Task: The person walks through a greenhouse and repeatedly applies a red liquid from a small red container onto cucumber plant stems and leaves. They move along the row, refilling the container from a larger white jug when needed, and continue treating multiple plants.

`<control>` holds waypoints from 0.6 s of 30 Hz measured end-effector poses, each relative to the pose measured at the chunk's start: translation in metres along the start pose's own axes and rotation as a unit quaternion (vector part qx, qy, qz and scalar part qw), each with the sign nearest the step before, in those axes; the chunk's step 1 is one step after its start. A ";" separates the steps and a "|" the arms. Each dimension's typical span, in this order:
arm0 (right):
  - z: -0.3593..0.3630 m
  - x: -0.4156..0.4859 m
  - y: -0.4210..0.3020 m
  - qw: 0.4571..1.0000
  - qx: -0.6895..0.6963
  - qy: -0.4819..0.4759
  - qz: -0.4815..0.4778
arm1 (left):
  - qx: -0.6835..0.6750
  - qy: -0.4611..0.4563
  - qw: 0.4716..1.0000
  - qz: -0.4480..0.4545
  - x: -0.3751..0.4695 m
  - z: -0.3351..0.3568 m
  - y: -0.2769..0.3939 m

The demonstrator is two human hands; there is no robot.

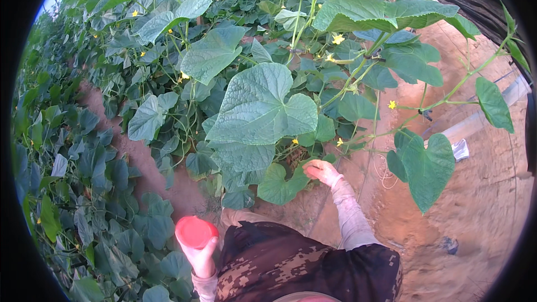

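Note:
My left hand [202,257] holds a round red plastic container [196,232] low at the left of my body, with the thumb against its side. My right hand [322,171] reaches forward to the edge of a broad green cucumber leaf [280,184]. Its fingers are bent and close together; whether they pinch anything cannot be made out. Just above that hand are thin stems and a small yellow flower [339,142]. A large, wrinkled cucumber leaf [264,109] hangs in front of me and hides part of the plant behind.
Dense cucumber plants [100,163] fill the left and far side. Small dark clips [374,56] hold vines to strings. At the right, a vine with a hanging leaf [428,167] crosses above bare soil [440,218]. A crumpled white scrap [460,150] lies there.

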State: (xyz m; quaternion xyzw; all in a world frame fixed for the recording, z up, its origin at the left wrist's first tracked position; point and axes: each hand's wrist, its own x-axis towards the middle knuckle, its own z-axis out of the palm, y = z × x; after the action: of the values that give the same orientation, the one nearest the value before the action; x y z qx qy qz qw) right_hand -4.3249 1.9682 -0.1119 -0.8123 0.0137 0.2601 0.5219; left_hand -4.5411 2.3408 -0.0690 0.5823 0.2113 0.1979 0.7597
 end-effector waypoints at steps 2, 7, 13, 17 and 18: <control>-0.008 0.007 -0.054 0.997 0.066 -0.016 -0.040 | 0.008 -0.008 1.000 0.005 0.024 -0.004 -0.003; -0.043 -0.020 -0.207 0.905 0.132 0.006 -0.404 | 0.025 -0.022 0.999 0.026 0.100 0.006 0.002; -0.098 0.037 -0.337 0.918 -0.099 0.151 -0.353 | 0.031 -0.119 0.991 0.056 0.182 0.043 0.025; -0.138 0.108 -0.364 0.943 -0.101 0.033 -0.316 | 0.002 -0.164 0.986 0.042 0.205 0.059 0.030; -0.146 0.119 -0.369 0.947 -0.121 0.016 -0.296 | -0.005 -0.179 0.983 0.041 0.212 0.060 0.030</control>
State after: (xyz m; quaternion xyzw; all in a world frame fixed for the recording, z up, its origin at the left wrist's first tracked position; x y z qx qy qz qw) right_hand -4.0541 2.0413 0.1928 -0.8410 -0.2503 0.0808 0.4728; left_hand -4.3332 2.4156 -0.0454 0.6125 0.0467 0.1219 0.7796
